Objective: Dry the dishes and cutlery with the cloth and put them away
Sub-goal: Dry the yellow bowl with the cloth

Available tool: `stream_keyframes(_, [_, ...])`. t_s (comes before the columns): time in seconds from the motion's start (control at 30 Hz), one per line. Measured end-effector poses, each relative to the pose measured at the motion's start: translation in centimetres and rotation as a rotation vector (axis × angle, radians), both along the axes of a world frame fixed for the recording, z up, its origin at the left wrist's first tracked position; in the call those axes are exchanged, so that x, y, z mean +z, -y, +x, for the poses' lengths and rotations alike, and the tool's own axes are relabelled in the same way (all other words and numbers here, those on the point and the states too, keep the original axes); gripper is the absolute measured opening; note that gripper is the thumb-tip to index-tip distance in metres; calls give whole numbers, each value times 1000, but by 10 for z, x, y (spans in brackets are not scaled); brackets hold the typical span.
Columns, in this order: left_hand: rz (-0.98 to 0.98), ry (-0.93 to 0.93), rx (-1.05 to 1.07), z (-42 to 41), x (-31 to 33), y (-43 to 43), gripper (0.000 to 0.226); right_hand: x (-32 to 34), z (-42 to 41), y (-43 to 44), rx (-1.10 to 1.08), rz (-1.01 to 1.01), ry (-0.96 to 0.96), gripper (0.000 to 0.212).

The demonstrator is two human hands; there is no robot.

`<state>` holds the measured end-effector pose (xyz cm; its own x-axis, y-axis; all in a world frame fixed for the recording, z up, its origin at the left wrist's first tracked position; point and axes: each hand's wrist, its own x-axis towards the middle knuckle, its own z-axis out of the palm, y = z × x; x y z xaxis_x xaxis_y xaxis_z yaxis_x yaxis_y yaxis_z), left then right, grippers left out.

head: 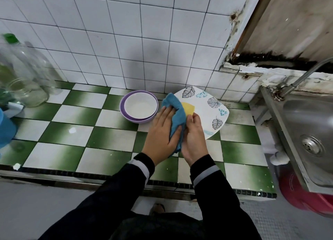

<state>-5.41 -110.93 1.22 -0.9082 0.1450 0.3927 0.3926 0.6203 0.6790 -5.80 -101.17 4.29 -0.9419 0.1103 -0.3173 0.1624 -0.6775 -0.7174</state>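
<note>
Centrally, just left of mid-frame on the green-and-white tiled counter [81, 131]: white bowl [140, 106] nested in purple bowl [137, 121], untouched. Next right, left hand [162, 133] clasping blue cloth [175, 113], pressed against a yellow item [188, 109] of unclear kind, pinched in right hand [194, 138]. Long axis apparently running up-frame from both grips, over the leaf-patterned plate [205, 97]. Bowls nearer the left hand, plate nearer the right.
</note>
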Motion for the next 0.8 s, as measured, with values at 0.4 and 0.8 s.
stream_keyframes(0.4, [386, 429, 200, 12, 7, -11, 29, 0, 1, -15, -2, 29, -31, 16])
stream_keyframes(0.8, [75, 218, 5, -17, 12, 2, 43, -10, -2, -20, 202, 513, -52, 30])
